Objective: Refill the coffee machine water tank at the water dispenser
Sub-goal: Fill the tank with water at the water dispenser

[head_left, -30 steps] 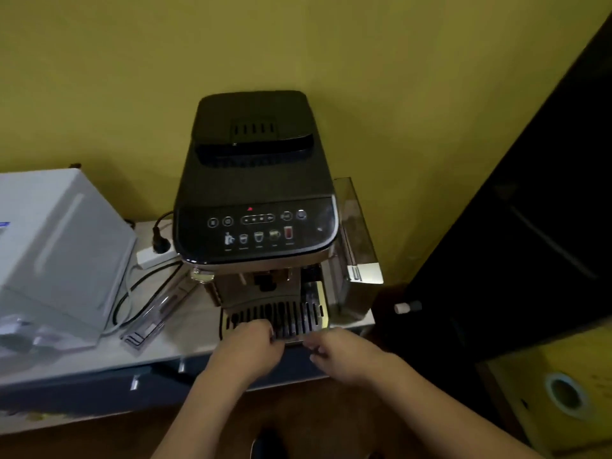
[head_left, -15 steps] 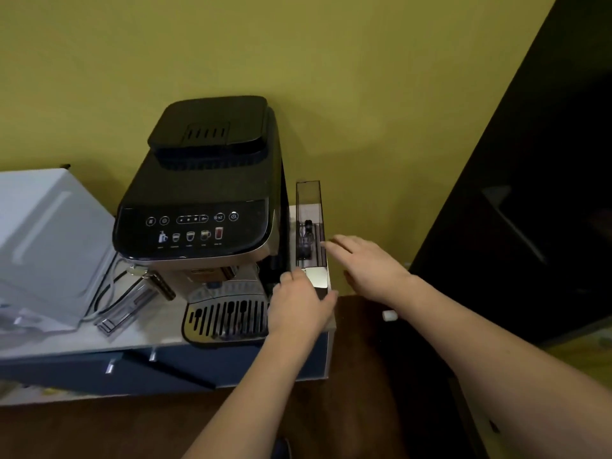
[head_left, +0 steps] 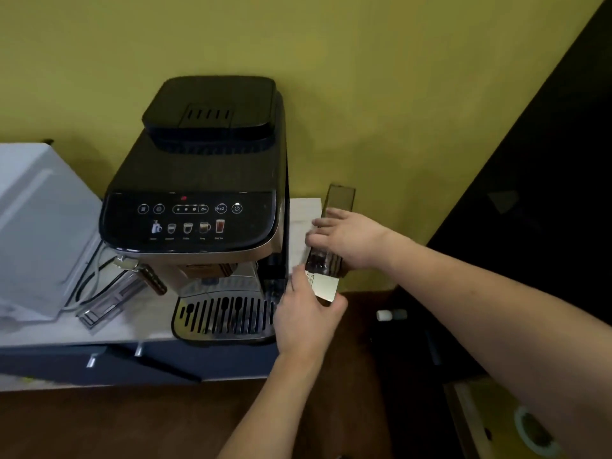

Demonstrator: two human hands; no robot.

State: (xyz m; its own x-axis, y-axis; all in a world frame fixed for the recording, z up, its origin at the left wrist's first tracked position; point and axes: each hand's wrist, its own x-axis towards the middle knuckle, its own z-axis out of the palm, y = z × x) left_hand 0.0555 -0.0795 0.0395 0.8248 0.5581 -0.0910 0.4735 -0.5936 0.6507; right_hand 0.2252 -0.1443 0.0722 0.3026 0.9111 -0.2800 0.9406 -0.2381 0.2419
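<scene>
Water tank [head_left: 341, 197]: clear, narrow container, now apart from the right side of the machine, with a gap of white counter between them. It stands roughly upright near the right edge of the counter. Its front end has a silver-beige plate, and something dark shows through the clear wall in the middle.
Left hand [head_left: 306, 321]: it is at the front end of the tank, fingers curled around the lower front corner, thumb side toward the machine. It appears to grip the tank, but the contact is partly hidden by the hand itself.
Right hand [head_left: 347, 240]: it lies on the top and right side of the tank, fingers stretched out almost flat toward the machine, palm down. It touches the tank; whether it really clamps the tank cannot be told.
Coffee machine [head_left: 198, 193]: black, on the counter against the yellow wall [head_left: 364, 77]. The touch panel shows drink icons and a small red light above them. The slotted drip tray [head_left: 222, 316] is at the front.
Counter [head_left: 149, 313]: white top with dark blue drawer fronts below.
White box [head_left: 36, 226]: it stands left of the machine, with cables between them.
Clear plastic part [head_left: 109, 299]: it lies on the counter just beside the white box.
</scene>
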